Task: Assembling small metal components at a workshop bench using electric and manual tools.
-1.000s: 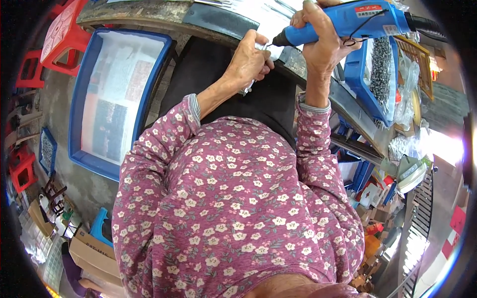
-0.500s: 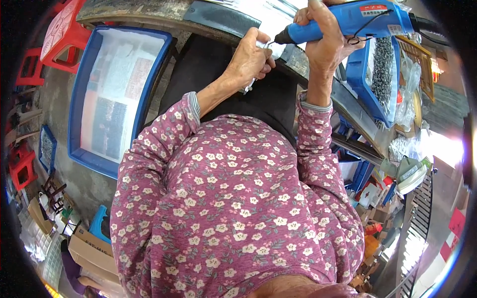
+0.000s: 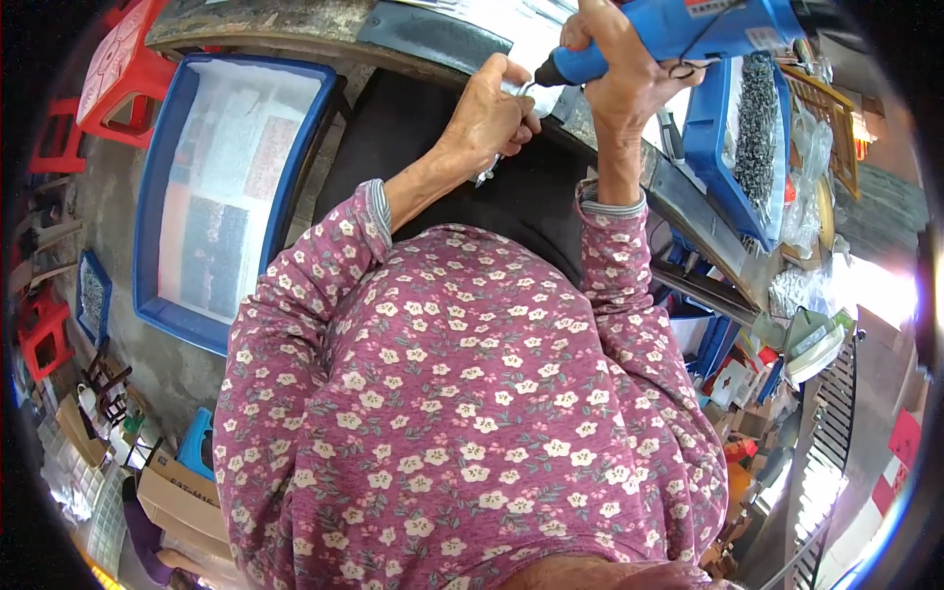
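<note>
My right hand (image 3: 621, 79) is wrapped round a blue electric screwdriver (image 3: 703, 28) with a black nose, held over the bench edge. Its thin bit (image 3: 528, 86) points left and meets the fingertips of my left hand (image 3: 486, 116). The fingers of that hand are closed in a pinch on a small shiny metal part (image 3: 484, 177), whose end sticks out below them. Most of the part is hidden by the fingers, so its exact kind does not show. A thin dark cord loop hangs by the screwdriver's body.
Beyond my hands runs the worktable (image 3: 265, 28), with a dark flat plate (image 3: 428, 37) along its edge. A blue tray (image 3: 147, 246) with a pale lining stands at left. At right, a blue bin (image 3: 700, 138) holds many small metal pieces. Red stools (image 3: 123, 74) and a cardboard box (image 3: 182, 497) lie further left.
My right hand and the screwdriver have shifted a little left and up, and the nose sits nearer the left fingers. The left hand keeps its pinch on the metal part.
</note>
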### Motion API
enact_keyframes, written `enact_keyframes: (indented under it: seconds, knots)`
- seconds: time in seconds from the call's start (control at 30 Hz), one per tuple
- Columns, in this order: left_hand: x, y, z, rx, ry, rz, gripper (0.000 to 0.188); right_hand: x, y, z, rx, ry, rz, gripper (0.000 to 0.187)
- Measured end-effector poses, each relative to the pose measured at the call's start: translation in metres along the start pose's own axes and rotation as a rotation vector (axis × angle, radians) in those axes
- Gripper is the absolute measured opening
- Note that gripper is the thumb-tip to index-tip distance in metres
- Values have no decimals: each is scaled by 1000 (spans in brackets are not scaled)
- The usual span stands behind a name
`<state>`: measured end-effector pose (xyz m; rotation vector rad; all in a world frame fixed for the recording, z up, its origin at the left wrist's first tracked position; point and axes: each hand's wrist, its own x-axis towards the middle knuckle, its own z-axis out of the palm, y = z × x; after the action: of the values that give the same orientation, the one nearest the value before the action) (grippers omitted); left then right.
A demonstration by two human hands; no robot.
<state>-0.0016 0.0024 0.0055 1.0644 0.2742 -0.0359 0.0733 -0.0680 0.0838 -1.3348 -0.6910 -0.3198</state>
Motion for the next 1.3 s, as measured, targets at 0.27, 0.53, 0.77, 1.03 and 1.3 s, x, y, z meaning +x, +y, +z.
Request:
enact_keyframes:
  seconds: [0.27,0.53,0.77,1.03,1.3]
  knots:
    - [-1,-2,3,-11,13,19,20,-1,-23,3,-52,-78,52,19]
    - [-1,-4,5,-28,12,-24,25,-12,16,-43,-14,-288,-146,33]
    - [-7,2,-2,-74,-50,-32,29,-13,31,-53,-206,-323,-453,23]
    - [-18,31,-5,-71,-10,-38,27,-17,-3,-37,290,-32,257,33]
    - [24,60,23,551,172,503,19,-23,-4,-40,218,-44,260,33]
